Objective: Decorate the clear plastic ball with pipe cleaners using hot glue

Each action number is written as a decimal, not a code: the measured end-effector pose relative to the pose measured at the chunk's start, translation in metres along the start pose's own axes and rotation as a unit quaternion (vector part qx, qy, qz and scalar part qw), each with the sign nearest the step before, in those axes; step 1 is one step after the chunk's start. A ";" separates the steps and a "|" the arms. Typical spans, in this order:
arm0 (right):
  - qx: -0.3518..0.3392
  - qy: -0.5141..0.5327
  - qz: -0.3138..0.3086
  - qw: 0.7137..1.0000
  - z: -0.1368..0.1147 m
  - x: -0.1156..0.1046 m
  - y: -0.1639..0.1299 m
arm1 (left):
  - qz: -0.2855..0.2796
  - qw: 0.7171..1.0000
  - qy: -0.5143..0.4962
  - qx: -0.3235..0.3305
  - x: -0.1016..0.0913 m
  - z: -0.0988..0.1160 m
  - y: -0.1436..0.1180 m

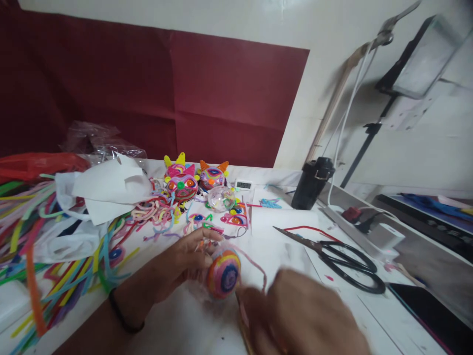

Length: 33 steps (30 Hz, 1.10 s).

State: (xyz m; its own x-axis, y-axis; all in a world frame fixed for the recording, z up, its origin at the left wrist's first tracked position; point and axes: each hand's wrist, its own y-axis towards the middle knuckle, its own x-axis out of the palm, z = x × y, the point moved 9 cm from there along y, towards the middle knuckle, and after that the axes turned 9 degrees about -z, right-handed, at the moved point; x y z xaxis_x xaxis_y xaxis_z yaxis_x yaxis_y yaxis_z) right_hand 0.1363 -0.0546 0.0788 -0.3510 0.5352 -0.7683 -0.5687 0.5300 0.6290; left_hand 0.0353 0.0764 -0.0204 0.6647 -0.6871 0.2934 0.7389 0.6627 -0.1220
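Note:
My left hand (186,259) is closed around a clear plastic ball (224,274). A spiral of blue, pink, orange and yellow fuzzy strips covers the side of it facing right. Just to its right, my right hand (310,313), smeared by motion, is closed on a thin pointed tool (242,325) whose tip reaches the ball's edge. A pink chenille strip (258,266) curves from above the ball down toward the right hand; its ends are hard to make out. Scissors (332,256) with black handles lie to the right of the hands, blades apart.
Finished animal-face balls (181,186) stand at the back near another clear ball (220,198). Loose chenille strips (66,276) and white paper (111,187) pile up at left. A black bottle (312,182), a power strip (369,231) and a phone (432,315) sit at right.

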 end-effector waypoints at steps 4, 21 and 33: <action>0.168 0.240 -0.036 0.956 0.062 0.015 0.023 | -0.031 0.999 -0.002 0.007 0.007 0.002 -0.001; 0.381 0.560 -0.201 0.707 0.089 0.108 0.018 | -0.033 0.999 0.036 0.009 0.007 0.004 -0.005; 0.373 0.542 -0.227 0.718 0.090 0.121 0.026 | -0.032 0.999 -0.001 0.011 -0.002 0.001 -0.003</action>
State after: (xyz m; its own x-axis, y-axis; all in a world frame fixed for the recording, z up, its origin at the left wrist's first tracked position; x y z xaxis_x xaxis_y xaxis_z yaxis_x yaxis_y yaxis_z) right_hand 0.1465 0.0828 0.0129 -0.8579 -0.4165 -0.3010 -0.3928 0.9092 -0.1384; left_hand 0.0314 0.0761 -0.0195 0.6166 -0.7268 0.3024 0.7766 0.6246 -0.0824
